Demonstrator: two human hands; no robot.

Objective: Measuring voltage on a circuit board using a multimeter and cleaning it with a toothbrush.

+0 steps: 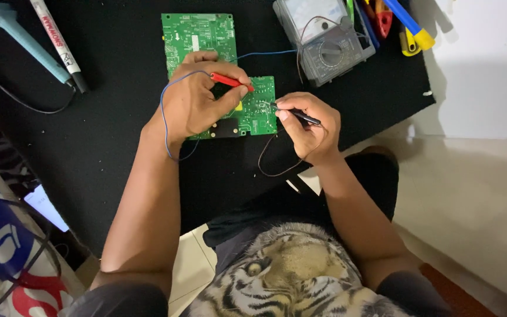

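Note:
A green circuit board (199, 36) lies on a black mat (107, 117). My left hand (198, 97) rests on the board and grips a red test probe (230, 81) with a blue lead, its tip on the board's lower right part. My right hand (309, 126) holds a black test probe (296, 113) with a dark lead, and its tip touches the board close to the red tip. Both leads run up to a grey analogue multimeter (324, 36) behind the board.
A light blue soldering iron (22, 38) and a white marker pen (57, 41) lie at the far left of the mat. Several coloured hand tools (403, 23) sit beside the multimeter at the far right. Pale floor tiles (476, 176) stretch to the right.

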